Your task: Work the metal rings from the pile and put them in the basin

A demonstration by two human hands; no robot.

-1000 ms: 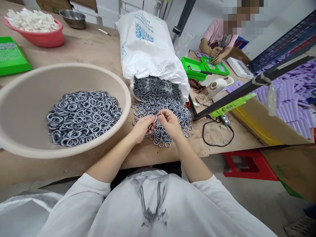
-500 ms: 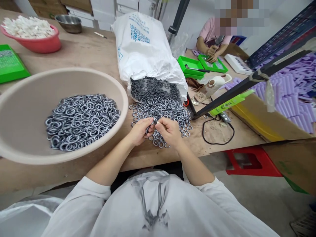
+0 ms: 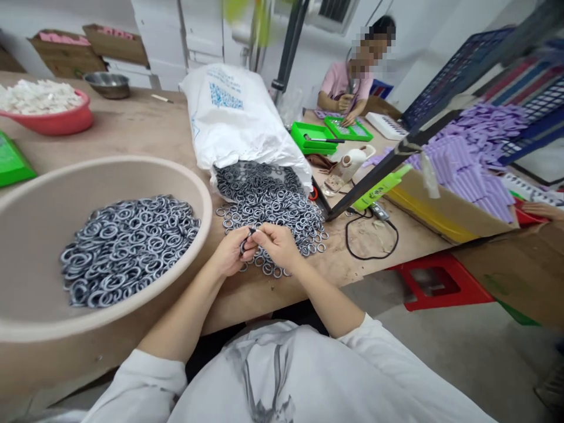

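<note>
Handling of the small round grey rings with a metallic sheen (image 3: 132,252) looks to be well under way, judging by how they lie; one large heap sits in the wide oval beige basin (image 3: 35,252), leaving much of its inner wall bare; a loose heap of like rings (image 3: 284,208) spreads from the mouth of the bulging white sack with blue print (image 3: 240,126) over the flat brown worktop (image 3: 150,126); many rings therefore lie outside the basin, and whether the two heaps differ is too fine to tell; at least one dark grey ring (image 3: 242,246) is in hand and not yet set down, held at the near edge of the spilled heap, well apart from the basin's rim; the left hand (image 3: 230,252) has its fingers curled and closed around that ring, the thumb lying along the top; the right hand (image 3: 278,247) meets it from the other side, thumb and fingers drawn together in a pinch, though what sits between them, if anything, is hidden; the two thumbs come together in front of the body, the forearms slanting inward from bent elbows.
</note>
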